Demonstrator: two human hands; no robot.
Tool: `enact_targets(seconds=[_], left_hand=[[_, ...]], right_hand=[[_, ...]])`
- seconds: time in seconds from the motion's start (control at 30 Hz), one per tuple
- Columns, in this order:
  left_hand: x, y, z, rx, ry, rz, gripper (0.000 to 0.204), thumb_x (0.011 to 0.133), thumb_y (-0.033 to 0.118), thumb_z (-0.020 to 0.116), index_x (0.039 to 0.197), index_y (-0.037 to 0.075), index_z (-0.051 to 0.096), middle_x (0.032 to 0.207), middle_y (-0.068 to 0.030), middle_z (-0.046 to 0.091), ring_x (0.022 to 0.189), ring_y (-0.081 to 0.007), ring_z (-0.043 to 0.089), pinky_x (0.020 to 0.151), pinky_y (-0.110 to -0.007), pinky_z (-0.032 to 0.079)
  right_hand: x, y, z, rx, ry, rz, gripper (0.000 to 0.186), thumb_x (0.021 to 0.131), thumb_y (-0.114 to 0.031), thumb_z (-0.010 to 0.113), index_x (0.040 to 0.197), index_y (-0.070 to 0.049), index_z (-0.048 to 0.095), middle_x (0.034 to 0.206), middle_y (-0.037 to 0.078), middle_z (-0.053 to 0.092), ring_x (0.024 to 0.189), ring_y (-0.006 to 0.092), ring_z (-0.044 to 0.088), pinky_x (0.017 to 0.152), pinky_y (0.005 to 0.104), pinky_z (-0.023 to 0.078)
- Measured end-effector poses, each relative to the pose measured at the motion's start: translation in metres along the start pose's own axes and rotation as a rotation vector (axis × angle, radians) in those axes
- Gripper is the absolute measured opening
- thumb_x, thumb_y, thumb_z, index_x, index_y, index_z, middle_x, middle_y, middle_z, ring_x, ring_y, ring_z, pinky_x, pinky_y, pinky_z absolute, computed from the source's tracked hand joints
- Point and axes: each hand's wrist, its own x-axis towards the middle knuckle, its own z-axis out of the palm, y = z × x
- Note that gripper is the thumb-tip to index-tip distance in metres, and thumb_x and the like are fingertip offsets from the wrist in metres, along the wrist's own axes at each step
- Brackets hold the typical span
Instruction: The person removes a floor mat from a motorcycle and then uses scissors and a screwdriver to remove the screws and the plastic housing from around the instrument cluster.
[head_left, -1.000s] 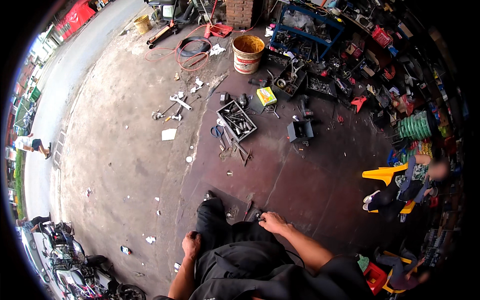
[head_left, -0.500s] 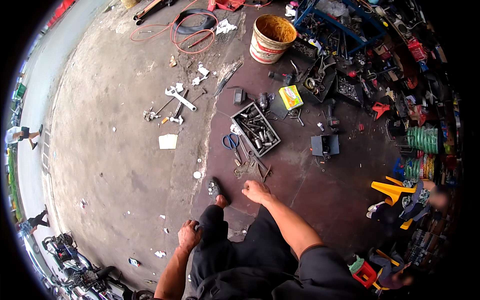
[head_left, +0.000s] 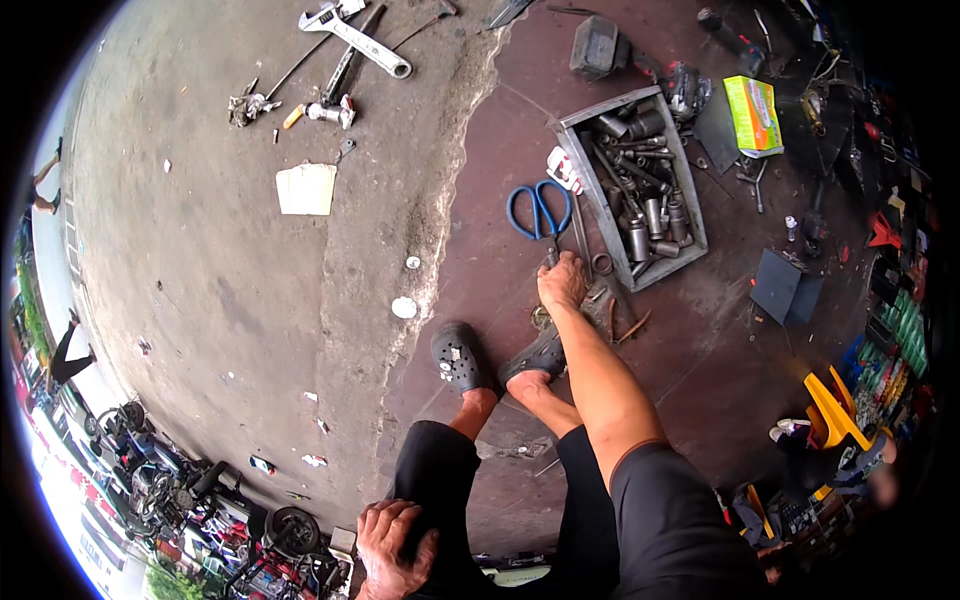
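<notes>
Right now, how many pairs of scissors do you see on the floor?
1: the blue-handled scissors, on the reddish floor, left of the socket tray, close to the right hand. More may be hidden.

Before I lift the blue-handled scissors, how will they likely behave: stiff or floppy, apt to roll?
The blue-handled scissors should feel stiff, as their loops show a rounded shape. They will probably not roll, since they appear flat on the floor. Their two separate loops suggest they may swing open when lifted.
</notes>
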Motion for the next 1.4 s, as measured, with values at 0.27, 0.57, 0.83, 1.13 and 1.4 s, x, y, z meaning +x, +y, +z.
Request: enact_targets(seconds=[0.27, 0.57, 0.83, 1.13, 1.4], left_hand=[[0.004, 0.012, 0.002, -0.007, -0.034, 0.002, 0.03, 0.072, 0.016, 0.07, 0.099, 0.003, 0.063, 0.097, -0.0135, 0.063, 0.094, -0.0327, 0.059, 0.085, -0.041, 0.044], [-0.037, 0.092, -0.042, 0.142, -0.149, 0.275, 0.031, 0.079, 0.019, 0.065, 0.107, 0.006, 0.061, 0.101, -0.0151, 0.061, 0.097, -0.0351, 0.057, 0.085, -0.043, 0.047], [-0.114, 0.236, -0.134, 0.443, -0.306, 1.266, 0.06, 0.068, 0.017, 0.067, 0.124, 0.006, 0.049, 0.119, -0.014, 0.052, 0.108, -0.0353, 0.049, 0.095, -0.046, 0.039], [-0.261, 0.29, -0.046, 0.544, -0.959, 1.849, 0.066, 0.075, 0.014, 0.066, 0.134, 0.0, 0.041, 0.103, -0.0176, 0.059, 0.087, -0.0359, 0.058, 0.074, -0.043, 0.049], [-0.456, 0.306, 0.12, 1.113, -1.306, 2.075, 0.059, 0.081, 0.033, 0.064, 0.131, 0.009, 0.043, 0.086, -0.0142, 0.065, 0.073, -0.0333, 0.065, 0.058, -0.048, 0.05]], right_hand=[[-0.02, 0.02, -0.03, 0.26, -0.226, -0.18, 0.039, 0.079, -0.029, 0.067, 0.102, 0.001, 0.055, 0.093, 0.023, 0.065, 0.089, 0.0394, 0.064, 0.078, 0.0462, 0.05], [-0.282, 0.065, -0.26, 0.291, -0.368, -0.449, 0.026, 0.078, -0.025, 0.063, 0.088, -0.002, 0.06, 0.071, 0.016, 0.062, 0.062, 0.0281, 0.063, 0.062, 0.0426, 0.05], [-0.508, 0.123, -0.447, 0.39, -0.63, -0.603, 0.023, 0.074, -0.018, 0.065, 0.085, -0.001, 0.057, 0.065, 0.009, 0.058, 0.056, 0.0201, 0.059, 0.048, 0.0367, 0.043], [-0.764, 0.277, -0.382, 1.161, -0.273, -0.277, 0.023, 0.076, -0.024, 0.065, 0.082, -0.002, 0.059, 0.062, 0.004, 0.053, 0.05, 0.0156, 0.051, 0.044, 0.0309, 0.04], [-0.959, 0.381, -0.248, 1.22, 0.151, 0.225, 0.036, 0.078, -0.034, 0.066, 0.098, -0.004, 0.062, 0.081, 0.012, 0.065, 0.077, 0.0278, 0.062, 0.068, 0.0393, 0.048]])
